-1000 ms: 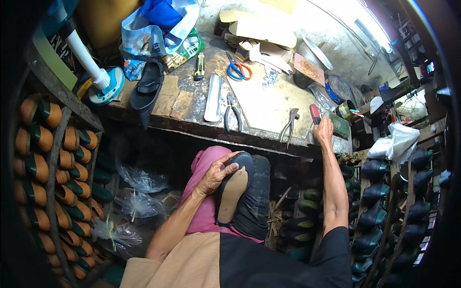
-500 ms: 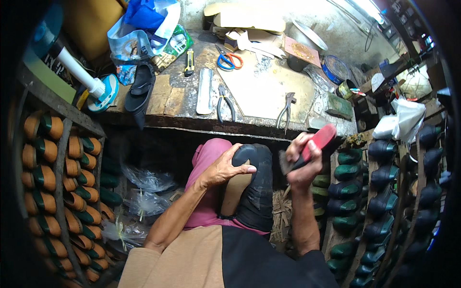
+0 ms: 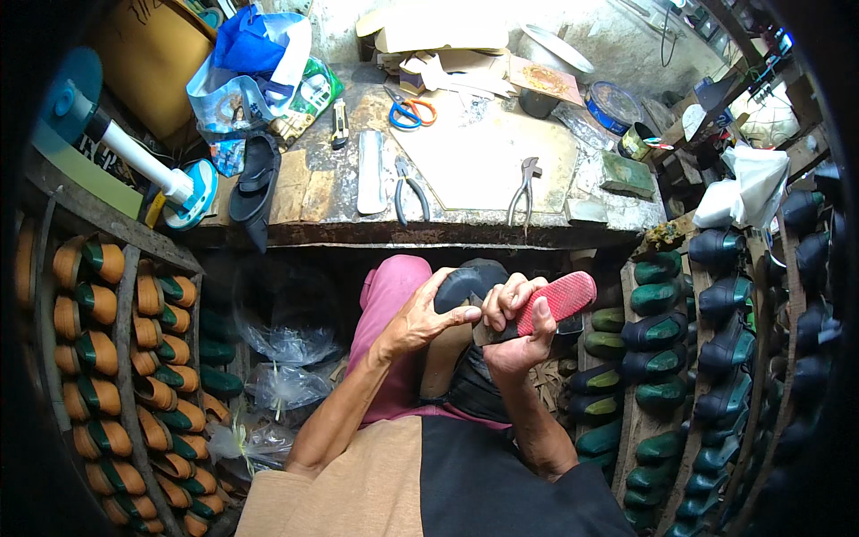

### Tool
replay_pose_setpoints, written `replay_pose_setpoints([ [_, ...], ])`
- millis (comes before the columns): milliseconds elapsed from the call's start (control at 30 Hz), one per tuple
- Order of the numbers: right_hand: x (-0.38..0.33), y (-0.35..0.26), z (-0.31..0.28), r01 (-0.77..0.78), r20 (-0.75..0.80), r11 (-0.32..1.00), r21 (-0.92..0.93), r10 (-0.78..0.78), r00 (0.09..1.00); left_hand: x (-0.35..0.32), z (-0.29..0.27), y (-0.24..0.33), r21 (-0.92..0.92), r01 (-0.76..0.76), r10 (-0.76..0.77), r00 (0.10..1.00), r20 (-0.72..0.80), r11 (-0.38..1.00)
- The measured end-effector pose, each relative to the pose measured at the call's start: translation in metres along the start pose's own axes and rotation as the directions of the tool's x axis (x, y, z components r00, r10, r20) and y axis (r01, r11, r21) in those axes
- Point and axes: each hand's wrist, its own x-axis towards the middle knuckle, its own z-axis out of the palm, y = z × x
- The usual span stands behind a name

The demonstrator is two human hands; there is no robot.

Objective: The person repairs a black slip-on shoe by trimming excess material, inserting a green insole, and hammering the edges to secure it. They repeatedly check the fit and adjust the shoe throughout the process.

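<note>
Shoe sole (image 3: 465, 285) gripped by left hand (image 3: 420, 318), right hand (image 3: 514, 327) holding red-handled tool (image 3: 557, 300) against it.

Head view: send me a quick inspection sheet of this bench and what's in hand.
Surface: worn grey workbench, crowded.
Job's things: black shoe sole over the lap; red-handled tool.
Clutter: orange-handled scissors, two pliers, black sandal, blue bag.
Grippers: left hand grips the sole; right hand holds the red tool against it.
Cables: nothing seen.
Surroundings: racks of green shoe forms at both sides.
</note>
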Motion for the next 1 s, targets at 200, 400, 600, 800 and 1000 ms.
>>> replay_pose_setpoints([
  [200, 0.0, 0.001, 0.003, 0.014, -0.021, 1.0, -0.01, -0.014, 1.0, -0.004, 0.001, -0.001, -0.027, 0.026, -0.027, 0.999, -0.019, 0.999],
  [400, 0.001, 0.003, 0.008, 0.027, -0.045, 0.998, -0.05, -0.029, 0.999, -0.001, 0.0, -0.002, 0.009, 0.007, -0.007, 1.0, -0.019, 1.0],
  [600, 0.004, 0.005, 0.006, 0.004, -0.09, 0.998, -0.067, -0.01, 0.996, -0.003, 0.003, -0.004, 0.012, -0.002, 0.002, 0.999, -0.05, 1.0],
  [800, 0.002, 0.014, 0.0, -0.043, -0.038, 0.99, -0.135, 0.038, 0.999, -0.008, 0.002, -0.005, -0.164, 0.061, -0.073, 0.995, -0.066, 0.985],
  [1000, -0.008, 0.019, -0.011, -0.069, 0.026, 0.966, -0.25, 0.078, 0.997, -0.006, -0.005, -0.024, -0.199, 0.057, -0.061, 0.998, -0.015, 0.978],
])
